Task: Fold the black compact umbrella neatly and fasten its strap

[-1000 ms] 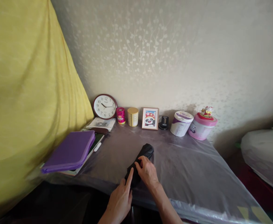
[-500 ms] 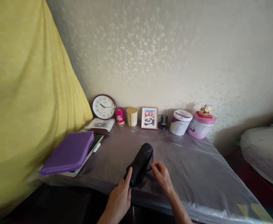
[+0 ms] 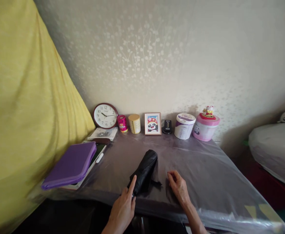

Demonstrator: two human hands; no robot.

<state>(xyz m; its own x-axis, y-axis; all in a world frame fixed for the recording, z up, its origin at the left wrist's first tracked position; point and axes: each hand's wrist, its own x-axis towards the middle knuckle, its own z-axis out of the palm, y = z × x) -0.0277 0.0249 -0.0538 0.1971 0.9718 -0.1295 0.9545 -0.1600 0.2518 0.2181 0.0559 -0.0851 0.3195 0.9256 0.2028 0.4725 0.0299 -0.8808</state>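
Note:
A folded black umbrella point(image 3: 144, 169) lies slantwise on the plastic-covered table, its rounded end pointing away from me. My left hand point(image 3: 123, 206) is wrapped round its near end, with the index finger stretched along the fabric. A short black strap point(image 3: 156, 184) sticks out from the umbrella's right side onto the table. To the right of the strap, apart from it, my right hand point(image 3: 178, 187) is held low over the table. Its fingers are curled together, and nothing shows in them.
A purple zip folder point(image 3: 70, 164) lies on books at the left, by a yellow curtain point(image 3: 35, 107). Along the wall stand a clock point(image 3: 105, 115), a pink tin point(image 3: 122, 123), a yellow-lidded canister point(image 3: 134, 124), a panda picture frame point(image 3: 152, 123) and two tubs point(image 3: 184, 126).
My right hand has let go of the strap and moved right, away from the umbrella. The strap now lies loose. My left hand keeps its grip; the view has shifted slightly.

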